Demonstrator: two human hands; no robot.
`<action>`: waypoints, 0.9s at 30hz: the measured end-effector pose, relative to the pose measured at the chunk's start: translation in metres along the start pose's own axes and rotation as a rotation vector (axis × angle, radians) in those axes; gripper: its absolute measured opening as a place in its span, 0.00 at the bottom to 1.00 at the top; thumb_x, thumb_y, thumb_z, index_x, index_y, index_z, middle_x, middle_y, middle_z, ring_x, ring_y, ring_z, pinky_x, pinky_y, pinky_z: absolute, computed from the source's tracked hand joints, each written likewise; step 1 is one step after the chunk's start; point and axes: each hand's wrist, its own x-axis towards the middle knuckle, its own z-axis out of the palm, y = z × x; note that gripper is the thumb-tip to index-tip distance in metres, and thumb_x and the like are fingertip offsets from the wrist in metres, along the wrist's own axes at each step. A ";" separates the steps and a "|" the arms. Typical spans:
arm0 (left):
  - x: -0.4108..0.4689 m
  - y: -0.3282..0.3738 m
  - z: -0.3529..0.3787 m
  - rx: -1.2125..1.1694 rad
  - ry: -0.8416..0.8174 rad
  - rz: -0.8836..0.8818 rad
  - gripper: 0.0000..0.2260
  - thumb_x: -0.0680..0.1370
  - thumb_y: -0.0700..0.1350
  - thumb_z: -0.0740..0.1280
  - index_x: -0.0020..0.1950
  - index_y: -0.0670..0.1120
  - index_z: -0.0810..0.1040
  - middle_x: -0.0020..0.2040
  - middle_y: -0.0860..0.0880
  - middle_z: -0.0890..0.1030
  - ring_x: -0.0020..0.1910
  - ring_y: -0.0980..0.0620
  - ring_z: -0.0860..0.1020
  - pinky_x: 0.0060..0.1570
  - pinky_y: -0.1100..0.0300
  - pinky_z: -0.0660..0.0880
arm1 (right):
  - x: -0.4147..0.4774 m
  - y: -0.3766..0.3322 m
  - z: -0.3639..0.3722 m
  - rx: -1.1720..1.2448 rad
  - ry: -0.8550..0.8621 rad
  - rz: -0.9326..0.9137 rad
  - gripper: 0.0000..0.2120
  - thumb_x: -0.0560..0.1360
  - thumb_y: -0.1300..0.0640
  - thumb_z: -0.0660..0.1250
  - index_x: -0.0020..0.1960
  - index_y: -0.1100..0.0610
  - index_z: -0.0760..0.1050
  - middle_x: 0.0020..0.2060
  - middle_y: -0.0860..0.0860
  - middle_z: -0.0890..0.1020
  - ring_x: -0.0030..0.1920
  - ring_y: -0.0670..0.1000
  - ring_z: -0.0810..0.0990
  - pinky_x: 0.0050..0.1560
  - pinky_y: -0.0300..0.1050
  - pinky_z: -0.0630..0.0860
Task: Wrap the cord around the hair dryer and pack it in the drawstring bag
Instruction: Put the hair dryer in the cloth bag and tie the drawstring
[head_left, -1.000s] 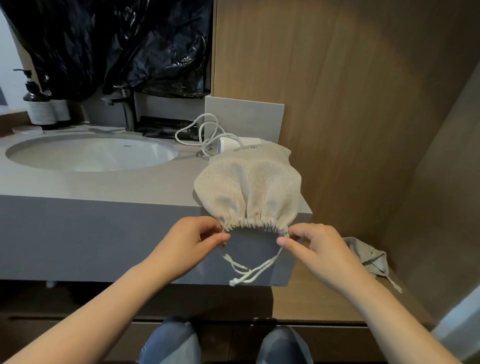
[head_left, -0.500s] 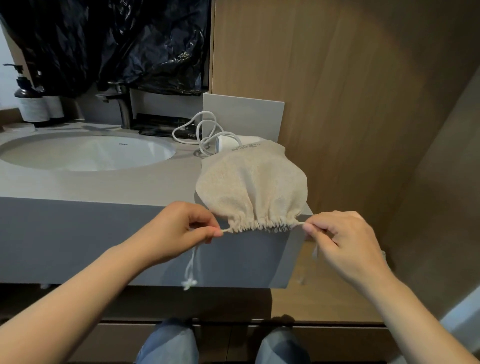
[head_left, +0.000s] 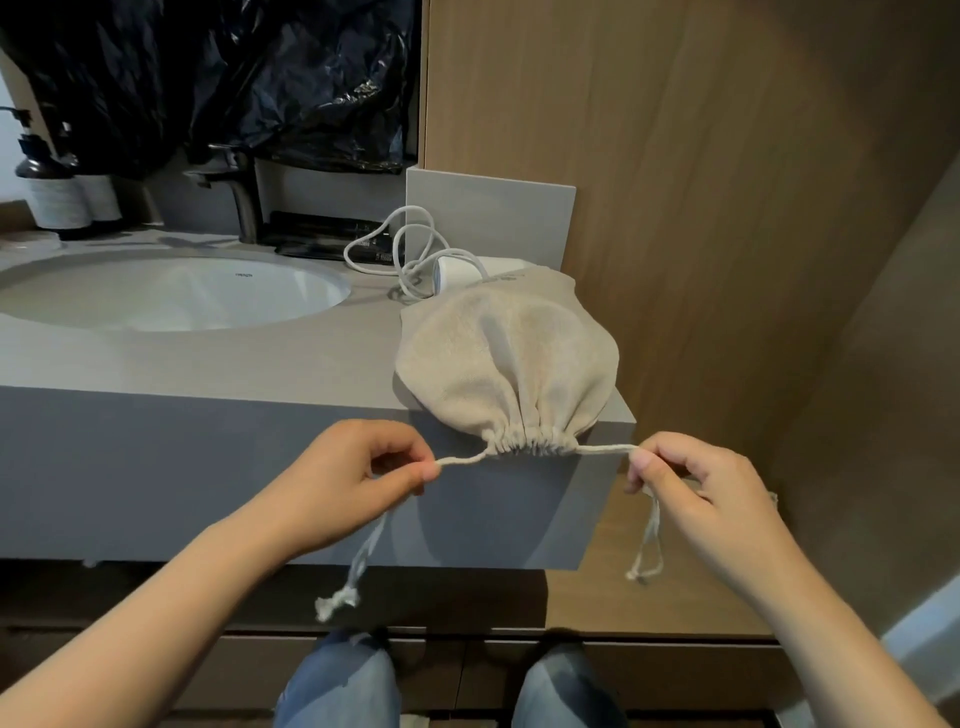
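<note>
The left hand (head_left: 363, 478) pinches one drawstring (head_left: 462, 460), drawn toward nine o'clock. The bag (head_left: 511, 364) at the counter (head_left: 208, 374) edge has its mouth cinched much tighter than a second ago. The right hand (head_left: 691, 483) pinches the other string (head_left: 605, 448), drawn toward three o'clock. A white hair dryer (head_left: 457, 270) and its loose cord (head_left: 405, 244) lie outside the bag, at its twelve o'clock.

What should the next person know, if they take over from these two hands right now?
Left hand pinches the left end of the white cotton drawstring; right hand pinches the right end.
The beige cloth drawstring bag lies on the grey counter, mouth cinched. Its contents are hidden.
What looks like a white hair dryer with loose white cord lies behind it.
Left: confirm what is packed.
</note>
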 end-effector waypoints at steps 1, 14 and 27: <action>-0.001 0.002 0.004 -0.019 -0.011 -0.006 0.05 0.76 0.48 0.70 0.40 0.54 0.82 0.38 0.57 0.83 0.41 0.58 0.81 0.41 0.68 0.75 | -0.002 -0.001 0.001 0.046 -0.009 0.023 0.12 0.79 0.53 0.62 0.38 0.48 0.78 0.37 0.41 0.81 0.45 0.42 0.78 0.43 0.37 0.73; 0.008 0.022 0.052 -0.387 -0.026 -0.195 0.07 0.78 0.40 0.69 0.44 0.36 0.79 0.32 0.46 0.80 0.31 0.51 0.79 0.37 0.58 0.80 | -0.048 0.029 0.015 0.372 -0.184 0.317 0.05 0.76 0.59 0.67 0.43 0.55 0.81 0.36 0.50 0.84 0.39 0.44 0.82 0.42 0.31 0.74; 0.018 0.077 0.090 -1.124 0.083 -0.378 0.14 0.66 0.36 0.75 0.47 0.35 0.74 0.46 0.36 0.80 0.49 0.42 0.83 0.49 0.55 0.81 | -0.075 0.027 0.053 0.616 -0.287 0.333 0.08 0.78 0.58 0.66 0.47 0.52 0.85 0.35 0.52 0.84 0.40 0.48 0.83 0.48 0.38 0.78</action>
